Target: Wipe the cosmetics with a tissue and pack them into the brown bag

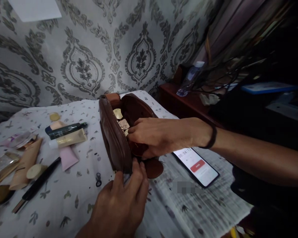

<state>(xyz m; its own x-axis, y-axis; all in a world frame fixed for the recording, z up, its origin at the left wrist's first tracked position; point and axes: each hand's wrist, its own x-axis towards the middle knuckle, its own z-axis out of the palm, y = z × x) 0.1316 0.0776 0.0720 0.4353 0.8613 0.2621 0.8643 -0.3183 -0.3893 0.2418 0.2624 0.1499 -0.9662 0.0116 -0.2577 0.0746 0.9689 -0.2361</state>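
Note:
A brown zippered pouch (110, 132) stands on the patterned cloth, its top unzipped. Inside it, a gold-coloured item (118, 114) and a pinkish square item (124, 124) show near the far end. My right hand (154, 135) reaches into the pouch from the right, fingers curled together; whatever lies between them is hidden. At the pouch's near end, my left hand (125, 195) has its fingers closed against the bottom edge. A brown rounded flap (154, 168) lies beside the pouch, under my right hand.
Cosmetics lie to the left: a cream tube (71, 138), a dark green tube (67, 130), a pink tube (68, 158), a beige tube (27, 163) and a black pen-like stick (41, 180). A phone (198, 167) lies right of the pouch. A bottle (190, 79) stands on a reddish ledge behind.

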